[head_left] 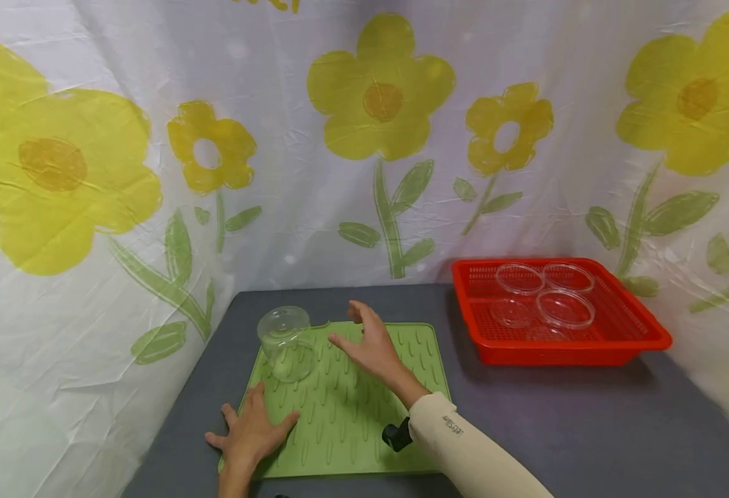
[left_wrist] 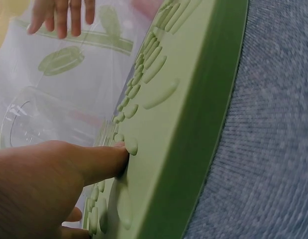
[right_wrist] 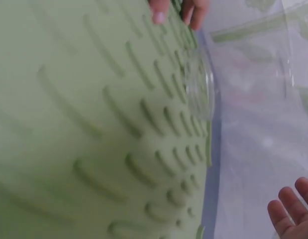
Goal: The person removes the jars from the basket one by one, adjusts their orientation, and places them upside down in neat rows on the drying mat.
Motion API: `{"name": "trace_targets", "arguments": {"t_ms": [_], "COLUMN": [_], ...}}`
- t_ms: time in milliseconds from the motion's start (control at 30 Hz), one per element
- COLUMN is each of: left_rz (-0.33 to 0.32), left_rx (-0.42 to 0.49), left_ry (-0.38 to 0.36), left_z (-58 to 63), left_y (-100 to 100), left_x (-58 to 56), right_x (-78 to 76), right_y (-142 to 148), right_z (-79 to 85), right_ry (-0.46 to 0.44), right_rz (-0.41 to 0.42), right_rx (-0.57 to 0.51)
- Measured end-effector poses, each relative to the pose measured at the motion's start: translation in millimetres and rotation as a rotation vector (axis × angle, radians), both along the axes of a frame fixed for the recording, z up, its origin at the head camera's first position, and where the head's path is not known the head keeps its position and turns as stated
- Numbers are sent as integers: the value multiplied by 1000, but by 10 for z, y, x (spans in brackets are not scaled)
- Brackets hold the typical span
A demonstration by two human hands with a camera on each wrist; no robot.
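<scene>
A clear plastic jar or cup (head_left: 285,346) stands near the back left corner of a green ribbed mat (head_left: 352,443). My left hand (head_left: 254,430) rests with spread fingers on the mat's left edge, in front of the jar. In the left wrist view its thumb (left_wrist: 106,160) touches the mat. My right hand (head_left: 372,344) hovers over the back of the mat, right of the jar and apart from it, fingers loosely extended and holding nothing. In the right wrist view, fingertips of the right hand (right_wrist: 295,211) show at the lower right, away from the jar (right_wrist: 198,84).
At the back right of the dark grey table (head_left: 526,429) sits a red plastic basket (head_left: 570,354). Several clear round lids (head_left: 566,309) lie in it. A white curtain (head_left: 277,242) with yellow flowers hangs behind and at both sides.
</scene>
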State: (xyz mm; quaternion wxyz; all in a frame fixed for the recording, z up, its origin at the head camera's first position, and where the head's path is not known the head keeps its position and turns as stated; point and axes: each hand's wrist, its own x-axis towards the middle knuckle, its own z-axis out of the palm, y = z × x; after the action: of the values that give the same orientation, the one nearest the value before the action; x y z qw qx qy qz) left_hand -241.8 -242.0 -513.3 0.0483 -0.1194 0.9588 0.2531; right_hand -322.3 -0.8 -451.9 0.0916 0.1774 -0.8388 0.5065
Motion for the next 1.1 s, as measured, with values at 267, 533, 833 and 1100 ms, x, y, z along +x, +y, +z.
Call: {"name": "trace_targets", "arguments": {"t_ms": [267,533,833,1100], "left_rz": [-11,-19,-17,-24], "left_rx": [6,9,12,12], "left_ry": [15,-10,-28,-13], "left_z": [21,27,9,20], "left_y": [-4,4,-6,-2], "left_x": [-4,-12,-12,-17], "right_x": [59,62,53,47], "right_y": [273,609,1032,1492], "right_z": [-47,10,105,151], "right_ry": [32,164,379,475], "right_rz": [-47,-140,-232,-356], "right_rx": [-39,-53,-16,-27]}}
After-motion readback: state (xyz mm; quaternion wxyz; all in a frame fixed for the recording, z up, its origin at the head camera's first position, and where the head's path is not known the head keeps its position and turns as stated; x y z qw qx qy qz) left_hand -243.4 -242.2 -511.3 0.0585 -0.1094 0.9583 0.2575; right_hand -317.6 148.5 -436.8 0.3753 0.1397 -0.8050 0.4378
